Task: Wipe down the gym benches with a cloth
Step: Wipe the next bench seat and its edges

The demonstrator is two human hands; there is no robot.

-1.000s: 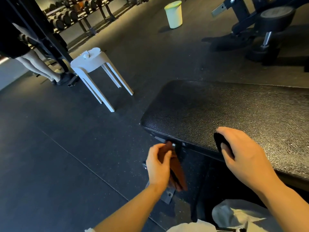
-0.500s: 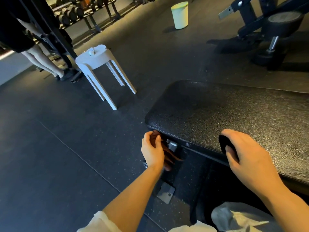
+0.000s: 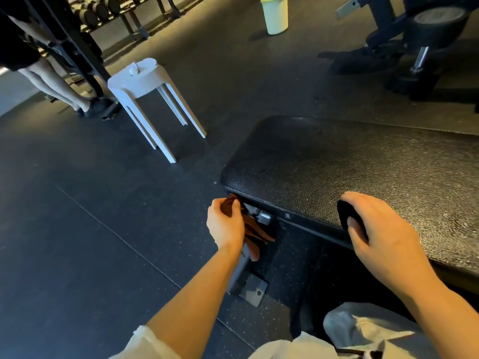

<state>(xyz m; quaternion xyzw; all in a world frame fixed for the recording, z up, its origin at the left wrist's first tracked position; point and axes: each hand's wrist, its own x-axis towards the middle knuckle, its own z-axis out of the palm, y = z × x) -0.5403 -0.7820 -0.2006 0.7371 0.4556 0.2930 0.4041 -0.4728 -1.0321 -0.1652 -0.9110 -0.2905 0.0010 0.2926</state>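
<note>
Nearest the camera, pale trouser fabric (image 3: 363, 330) fills the bottom edge, with both bare forearms reaching forward from it. The left hand (image 3: 225, 226) is closed around a brown cloth (image 3: 255, 233), its fingers (image 3: 233, 203) curled over the top of the bunched fabric. The cloth sits just under the near left corner of the bench, against the metal fitting (image 3: 261, 216) below the pad; its loose end hangs down and toward the camera, so its long axis runs roughly vertical, top at the pad's edge and tail toward the floor. Below it a flat grey foot plate (image 3: 252, 288) of the frame lies on the floor.

The right hand (image 3: 383, 234) rests on the near edge of the padded surface (image 3: 350, 161), palm down, its fingers wrapped over a small dark rounded object (image 3: 346, 213) that lies on the pad's edge; what the object is cannot be told. The two hands are well apart along the bench's near side.

The black, pebbled surface stretches from its rounded left end away to the right, out of view, its long axis running left to right and slightly away.

Beyond it on the dark rubber floor (image 3: 90, 216) stands a white stool (image 3: 153, 99) with a small white item on top. Farther left are a person's legs (image 3: 49, 81) beside a black rack upright (image 3: 75, 40), with dumbbells (image 3: 98, 9) racked behind. At the far centre stands a pale green bin (image 3: 275, 15), and at the far right a dark weight machine (image 3: 414, 42).
</note>
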